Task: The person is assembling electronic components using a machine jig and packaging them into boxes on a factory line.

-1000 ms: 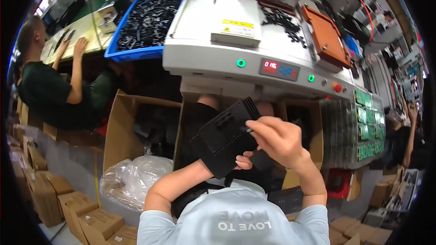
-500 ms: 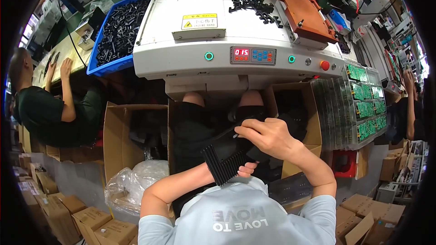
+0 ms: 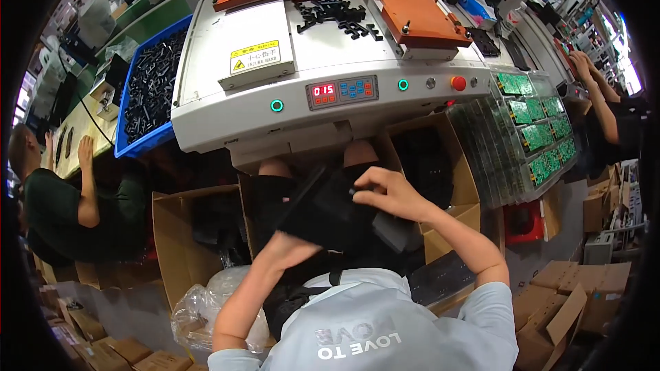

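Observation:
My left hand [image 3: 294, 249] holds a black plastic panel [image 3: 317, 211] above my lap, with its broad, flat face showing. The fingers of that hand are mostly hidden under the panel. Beside the panel's right edge, my right hand [image 3: 393, 194] has its thumb and index finger curled together. A tiny pale bit shows at those fingertips, too small to name. Below the right hand lies a dark grey block-like piece [image 3: 397, 232], partly covered by shadow.
Ahead stands a white machine [image 3: 275, 127] with buttons, an orange fixture [image 3: 412, 10] and loose black parts [image 3: 337, 15]. A blue bin [image 3: 144, 143] of black pieces is at left. Cardboard boxes [image 3: 196, 199] flank my legs. Trays of green circuit boards [image 3: 536, 134] stand right; co-workers sit either side.
The black part in my left hand has turned from its ribbed side to a flat face. My right hand stays close to it, fingers still curled. The whole view has shifted.

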`<state>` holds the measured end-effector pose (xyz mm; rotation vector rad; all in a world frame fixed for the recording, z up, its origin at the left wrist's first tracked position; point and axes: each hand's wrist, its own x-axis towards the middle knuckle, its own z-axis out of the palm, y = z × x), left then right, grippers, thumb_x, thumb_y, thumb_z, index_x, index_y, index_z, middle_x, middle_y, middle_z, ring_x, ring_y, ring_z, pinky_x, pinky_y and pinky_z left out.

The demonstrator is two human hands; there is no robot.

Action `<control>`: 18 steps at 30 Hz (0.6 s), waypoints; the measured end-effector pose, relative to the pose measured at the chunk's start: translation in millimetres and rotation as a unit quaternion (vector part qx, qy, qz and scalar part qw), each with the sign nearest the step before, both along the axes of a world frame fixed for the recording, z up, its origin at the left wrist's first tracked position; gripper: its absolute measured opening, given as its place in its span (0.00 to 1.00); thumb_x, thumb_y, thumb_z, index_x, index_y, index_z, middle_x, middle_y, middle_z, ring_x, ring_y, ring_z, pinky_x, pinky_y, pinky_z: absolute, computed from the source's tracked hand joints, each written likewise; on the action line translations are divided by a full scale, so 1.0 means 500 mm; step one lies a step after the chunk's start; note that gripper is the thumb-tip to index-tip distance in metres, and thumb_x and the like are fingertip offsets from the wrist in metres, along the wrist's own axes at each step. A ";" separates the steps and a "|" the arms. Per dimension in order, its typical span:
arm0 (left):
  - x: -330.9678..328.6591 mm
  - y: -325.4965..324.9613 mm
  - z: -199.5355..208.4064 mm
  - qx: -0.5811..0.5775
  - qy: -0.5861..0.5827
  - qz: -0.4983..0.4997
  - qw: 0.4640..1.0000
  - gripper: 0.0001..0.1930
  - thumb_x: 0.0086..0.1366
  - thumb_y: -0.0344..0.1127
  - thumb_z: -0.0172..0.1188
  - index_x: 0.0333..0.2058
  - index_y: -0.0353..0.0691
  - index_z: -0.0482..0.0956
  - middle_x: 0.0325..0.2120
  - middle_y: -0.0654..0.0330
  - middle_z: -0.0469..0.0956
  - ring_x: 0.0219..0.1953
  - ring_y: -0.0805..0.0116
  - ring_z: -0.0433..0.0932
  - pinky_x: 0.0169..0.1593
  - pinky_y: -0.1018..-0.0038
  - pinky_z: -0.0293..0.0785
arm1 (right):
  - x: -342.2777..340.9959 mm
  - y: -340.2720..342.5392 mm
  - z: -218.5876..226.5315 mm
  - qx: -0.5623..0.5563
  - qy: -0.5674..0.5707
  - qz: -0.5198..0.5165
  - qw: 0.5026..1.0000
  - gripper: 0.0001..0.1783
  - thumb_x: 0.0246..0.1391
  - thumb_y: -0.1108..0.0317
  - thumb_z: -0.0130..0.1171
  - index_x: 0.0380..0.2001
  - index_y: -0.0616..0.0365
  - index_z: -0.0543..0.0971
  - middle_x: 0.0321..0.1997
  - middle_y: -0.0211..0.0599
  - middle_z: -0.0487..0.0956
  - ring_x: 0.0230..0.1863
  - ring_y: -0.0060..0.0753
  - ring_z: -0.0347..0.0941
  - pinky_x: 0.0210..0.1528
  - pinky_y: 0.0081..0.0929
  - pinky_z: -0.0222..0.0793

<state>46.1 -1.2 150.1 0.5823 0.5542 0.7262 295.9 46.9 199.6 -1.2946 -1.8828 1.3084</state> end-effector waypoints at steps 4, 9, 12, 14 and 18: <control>-0.006 -0.004 0.012 -0.074 -0.071 0.181 0.978 0.32 0.69 0.58 0.46 0.59 0.37 0.65 0.57 0.56 0.68 0.58 0.62 0.69 0.63 0.63 0.62 | -0.054 -0.020 -0.037 -0.087 0.076 -0.120 0.986 0.15 0.56 0.62 0.61 0.39 0.63 0.77 0.33 0.24 0.75 0.29 0.11 0.66 0.34 0.14 0.64; 0.025 0.016 0.012 -0.081 0.075 0.357 0.928 0.23 0.59 0.27 0.64 0.53 0.37 0.69 0.46 0.61 0.76 0.47 0.68 0.76 0.53 0.72 0.71 | -0.056 0.004 -0.080 -0.218 0.303 -0.263 0.890 0.23 0.67 0.49 0.44 0.48 0.56 0.75 0.42 0.22 0.73 0.41 0.15 0.67 0.44 0.17 0.63; 0.027 0.002 0.001 -0.073 0.082 0.336 0.936 0.23 0.62 0.30 0.62 0.55 0.37 0.68 0.47 0.60 0.75 0.49 0.69 0.75 0.54 0.72 0.71 | -0.064 0.006 -0.041 -0.166 0.364 -0.254 0.881 0.24 0.65 0.52 0.50 0.56 0.56 0.69 0.46 0.25 0.71 0.46 0.20 0.67 0.51 0.20 0.63; 0.040 -0.001 0.006 -0.051 0.087 0.320 0.942 0.23 0.63 0.30 0.61 0.56 0.36 0.66 0.48 0.59 0.74 0.50 0.69 0.74 0.55 0.72 0.70 | -0.079 0.003 -0.089 -0.087 0.263 -0.245 0.929 0.25 0.63 0.55 0.53 0.57 0.58 0.68 0.47 0.28 0.70 0.48 0.23 0.67 0.52 0.22 0.63; 0.056 -0.009 0.035 -0.016 0.137 0.332 0.933 0.23 0.63 0.29 0.62 0.55 0.36 0.67 0.47 0.59 0.74 0.49 0.70 0.74 0.55 0.73 0.70 | -0.143 -0.033 -0.049 0.108 0.005 -0.218 0.970 0.28 0.60 0.60 0.56 0.57 0.64 0.64 0.51 0.47 0.67 0.54 0.45 0.65 0.58 0.31 0.61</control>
